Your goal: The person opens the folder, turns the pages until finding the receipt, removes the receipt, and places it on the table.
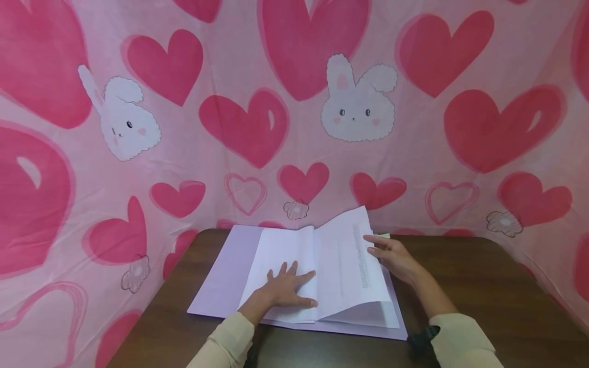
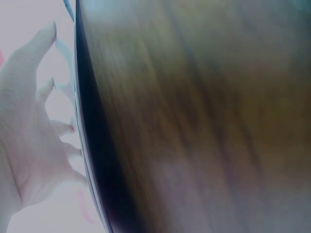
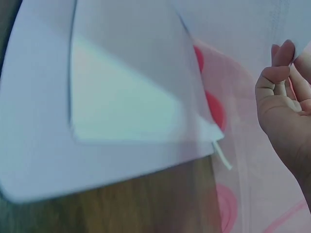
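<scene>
A lilac folder lies open on the table with white sheets inside. My left hand rests on the left-hand sheets with its fingers spread, thumb beside the fold. My right hand pinches the right edge of a printed page between thumb and fingers. This page is raised and curved, its lower edge standing off the sheets beneath. In the right wrist view, the right hand's fingertips meet at the paper. The left wrist view shows the left hand with fingers apart.
The dark wooden table extends around the folder. Behind it hangs a pink cloth printed with hearts and rabbits. A small pale green tab sticks out near the page's upper right. A black band is on the right wrist.
</scene>
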`<state>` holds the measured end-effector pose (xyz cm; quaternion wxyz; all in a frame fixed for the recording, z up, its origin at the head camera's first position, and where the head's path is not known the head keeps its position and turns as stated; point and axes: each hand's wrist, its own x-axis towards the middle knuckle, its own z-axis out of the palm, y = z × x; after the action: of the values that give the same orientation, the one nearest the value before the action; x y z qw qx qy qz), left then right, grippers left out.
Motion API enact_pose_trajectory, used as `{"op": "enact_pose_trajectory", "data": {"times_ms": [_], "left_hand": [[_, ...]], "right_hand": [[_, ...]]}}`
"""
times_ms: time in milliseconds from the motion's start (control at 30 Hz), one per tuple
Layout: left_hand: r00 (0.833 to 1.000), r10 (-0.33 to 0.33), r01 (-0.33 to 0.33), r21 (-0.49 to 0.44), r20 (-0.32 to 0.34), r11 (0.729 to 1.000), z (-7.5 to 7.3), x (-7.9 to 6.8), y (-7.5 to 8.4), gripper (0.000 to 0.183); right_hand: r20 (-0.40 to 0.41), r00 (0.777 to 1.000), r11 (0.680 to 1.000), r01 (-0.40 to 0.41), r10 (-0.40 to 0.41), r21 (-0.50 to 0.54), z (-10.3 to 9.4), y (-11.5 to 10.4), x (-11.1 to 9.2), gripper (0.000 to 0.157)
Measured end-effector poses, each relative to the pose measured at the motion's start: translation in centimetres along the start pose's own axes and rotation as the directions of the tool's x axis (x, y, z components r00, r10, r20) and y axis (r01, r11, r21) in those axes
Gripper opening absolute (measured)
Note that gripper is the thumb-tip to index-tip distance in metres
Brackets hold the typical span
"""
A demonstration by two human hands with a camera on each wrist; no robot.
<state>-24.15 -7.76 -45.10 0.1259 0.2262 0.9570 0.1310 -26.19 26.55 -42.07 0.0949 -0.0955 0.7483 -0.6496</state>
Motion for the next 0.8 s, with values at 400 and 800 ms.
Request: {"op": "enact_pose_trajectory", "data": {"times_ms": [400,800], "left_hand": [[1.0,-0.003,0.003,-0.018,-0.026,1.0,-0.9,0.4,0.5,0.077],[0.968,0.099,-0.213,-0.555,-0.229,0.804,-2.8,1.9,2.6,0.061]], "right_hand": [[0.055,0.996,0.997,0.063,-0.065,0.037,3.4,-2.9,2.0,0.063],[0.123,0.984,0.99,0.123,-0.13,0.062,6.5,-4.3,3.9,0.063]]}}
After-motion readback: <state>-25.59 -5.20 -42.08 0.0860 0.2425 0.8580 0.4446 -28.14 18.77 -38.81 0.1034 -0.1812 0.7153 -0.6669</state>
